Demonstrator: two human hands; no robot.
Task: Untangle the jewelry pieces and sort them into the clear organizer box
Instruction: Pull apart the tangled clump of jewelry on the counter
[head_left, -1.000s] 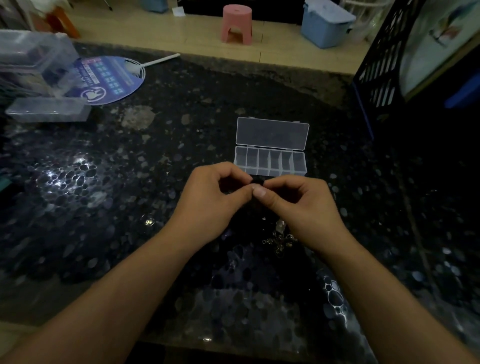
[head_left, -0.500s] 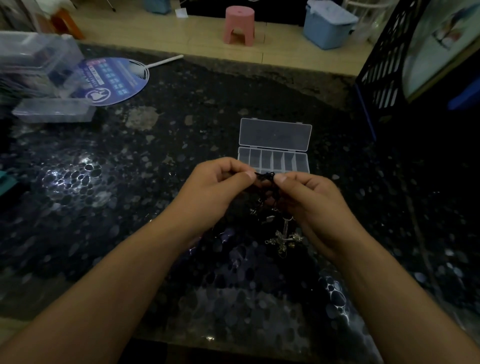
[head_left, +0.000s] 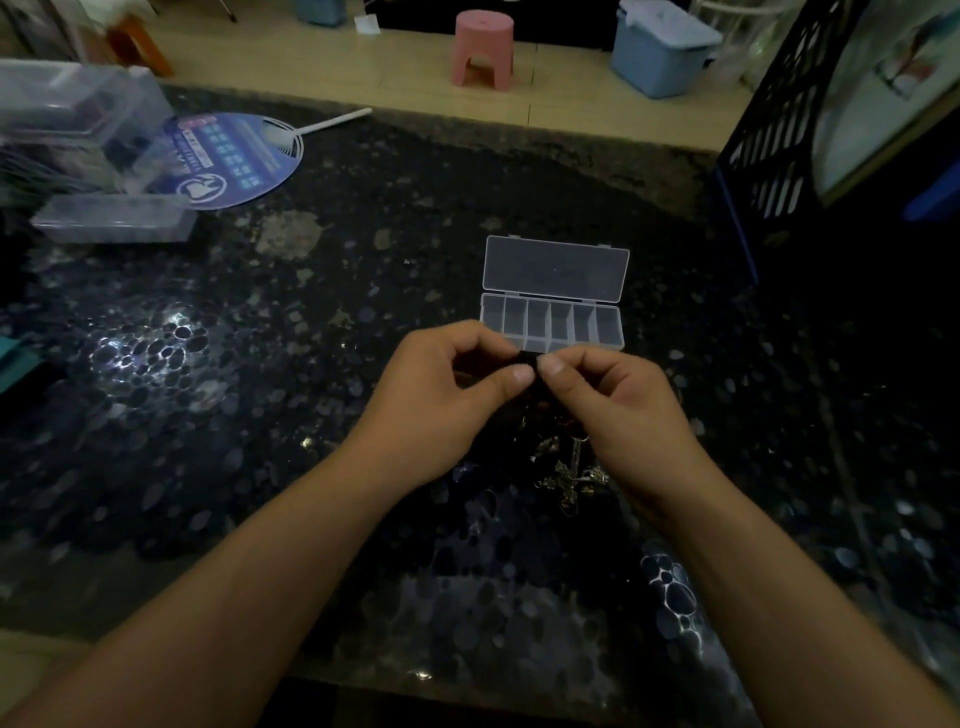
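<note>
The clear organizer box (head_left: 602, 326) lies open on the dark speckled table, its lid flat behind several small compartments. Just in front of it my left hand (head_left: 441, 395) and my right hand (head_left: 618, 405) meet thumb to thumb and pinch a small black jewelry piece (head_left: 531, 356) between their fingertips. A dark strand hangs down from that piece between the hands. Below it a tangle of silver jewelry (head_left: 569, 475) lies on the table, partly hidden by my right hand.
A blue round fan (head_left: 234, 161) and clear plastic boxes (head_left: 111, 223) lie at the far left. A black lattice crate (head_left: 779, 135) stands at the right edge. Beyond the table a pink stool (head_left: 483, 49) and a blue bin (head_left: 660, 52) stand on the floor.
My hands spread slightly apart half a second ago, then closed together again, and they still pinch the black piece. The silver tangle has stayed on the table.
</note>
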